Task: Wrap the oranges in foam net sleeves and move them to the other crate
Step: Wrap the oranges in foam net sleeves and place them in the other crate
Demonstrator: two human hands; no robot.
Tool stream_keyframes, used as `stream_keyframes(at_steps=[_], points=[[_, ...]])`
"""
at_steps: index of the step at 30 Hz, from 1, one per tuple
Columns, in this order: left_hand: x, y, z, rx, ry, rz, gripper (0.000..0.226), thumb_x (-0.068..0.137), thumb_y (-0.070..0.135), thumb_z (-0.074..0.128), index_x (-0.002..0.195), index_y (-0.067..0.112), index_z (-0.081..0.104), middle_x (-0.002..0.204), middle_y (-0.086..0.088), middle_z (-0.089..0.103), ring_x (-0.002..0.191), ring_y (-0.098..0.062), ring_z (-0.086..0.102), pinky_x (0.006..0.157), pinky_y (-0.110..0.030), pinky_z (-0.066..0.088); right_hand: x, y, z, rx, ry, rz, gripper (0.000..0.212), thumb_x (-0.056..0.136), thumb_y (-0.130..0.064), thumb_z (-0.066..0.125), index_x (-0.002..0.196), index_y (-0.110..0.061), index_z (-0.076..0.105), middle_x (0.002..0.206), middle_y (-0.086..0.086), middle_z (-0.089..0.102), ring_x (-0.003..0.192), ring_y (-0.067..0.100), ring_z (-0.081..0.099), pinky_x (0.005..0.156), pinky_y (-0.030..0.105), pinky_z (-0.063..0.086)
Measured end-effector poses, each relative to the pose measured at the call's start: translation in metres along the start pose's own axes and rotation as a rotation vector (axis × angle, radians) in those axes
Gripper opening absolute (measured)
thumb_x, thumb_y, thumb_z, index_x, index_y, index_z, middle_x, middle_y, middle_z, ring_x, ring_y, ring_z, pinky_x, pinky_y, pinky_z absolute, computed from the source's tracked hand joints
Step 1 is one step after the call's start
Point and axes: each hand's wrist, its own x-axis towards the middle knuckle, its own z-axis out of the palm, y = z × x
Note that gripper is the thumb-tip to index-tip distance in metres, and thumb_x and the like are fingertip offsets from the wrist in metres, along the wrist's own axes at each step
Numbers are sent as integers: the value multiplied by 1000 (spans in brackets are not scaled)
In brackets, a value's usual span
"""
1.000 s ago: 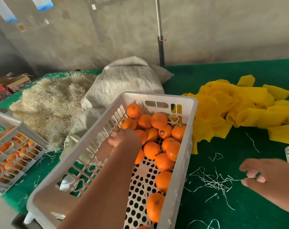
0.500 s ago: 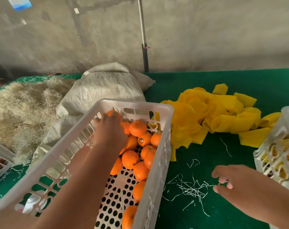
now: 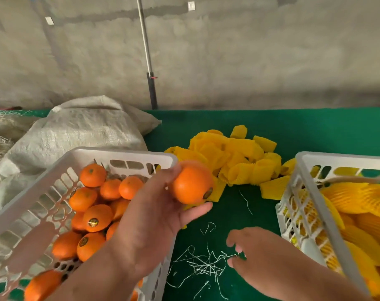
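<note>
Orange (image 3: 192, 185), firm, smooth and probably a bit slick, pinched in left hand (image 3: 154, 216) fingertips above crate (image 3: 121, 153) rim, better cupped round its middle; right hand (image 3: 258, 255) loosely curled, empty, over desk (image 3: 304, 129).

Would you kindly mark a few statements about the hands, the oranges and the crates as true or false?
1. The left hand holds an orange. True.
2. That orange already wears a foam sleeve. False: it is bare.
3. The right hand grips a sleeve. False: it holds nothing, above loose white strands.
4. The pile of yellow sleeves lies on the green table between the two crates. True.
5. The right crate holds bare oranges. False: it holds sleeved ones.
</note>
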Motion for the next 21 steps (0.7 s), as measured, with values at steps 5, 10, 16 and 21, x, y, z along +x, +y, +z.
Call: stream_keyframes(at_steps=[5,10,16,21], points=[[-3,-15,4,-125,-16,-269,58,97,49,53,142,12,54,130,-26,67,113,-43,70,61,-34,64,-1,0,2,-2,18,23,41,101,-52,51,140,-39,50,131,-15,58,118,7,53,87,24,37],[1,-29,3,200,115,-207,60,80,50,76,131,24,59,116,-23,72,95,-42,74,51,-36,59,0,1,1,-13,10,35,42,100,-53,52,139,-38,51,130,-14,59,117,8,54,88,26,40],[-4,-46,-5,1523,-18,-174,48,75,74,66,109,45,47,94,16,60,80,-10,65,71,-25,59,2,9,-2,-50,18,84,42,96,-57,52,135,-40,53,126,-19,61,114,4,54,91,26,45],[5,-59,-7,1813,-178,-376,55,78,69,58,119,36,41,90,13,45,88,-10,51,71,-29,41,5,9,-4,-72,11,114,40,96,-59,53,133,-42,54,121,-21,63,105,-3,52,82,20,39]])
